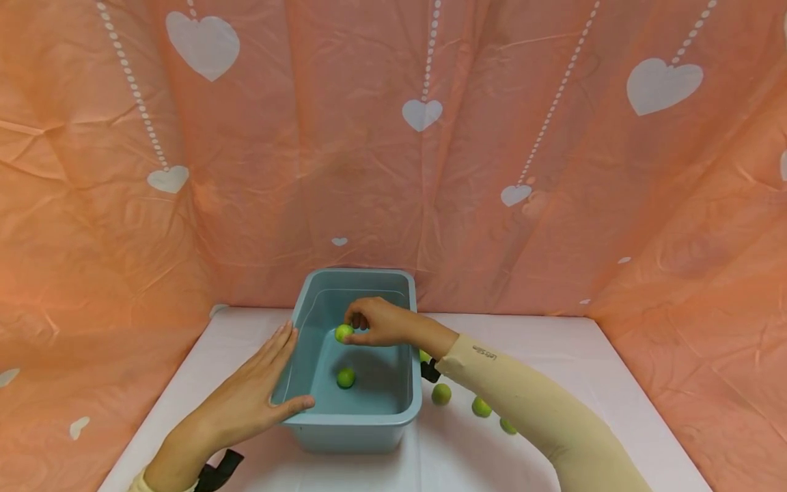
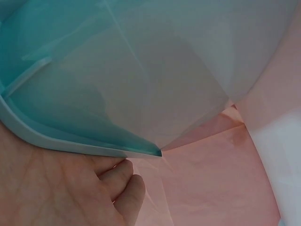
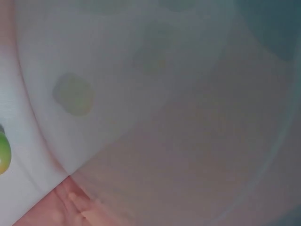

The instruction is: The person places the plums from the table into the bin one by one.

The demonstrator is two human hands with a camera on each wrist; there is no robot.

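A blue-grey plastic tub stands on the white-covered table. My right hand reaches over its right side and pinches a lime between thumb and fingertips, inside the tub. Nearer the front, another lime lies on the tub floor. On the left, my left hand rests along the tub's rim, fingers straight and thumb over the front left corner. In the left wrist view, the left fingers lie against the outside of the tub wall. The right wrist view does not show the right hand.
Several more limes lie on the table right of the tub, among them one lime close to it and another lime partly under the right forearm. An orange-pink curtain with white hearts encloses the back and sides.
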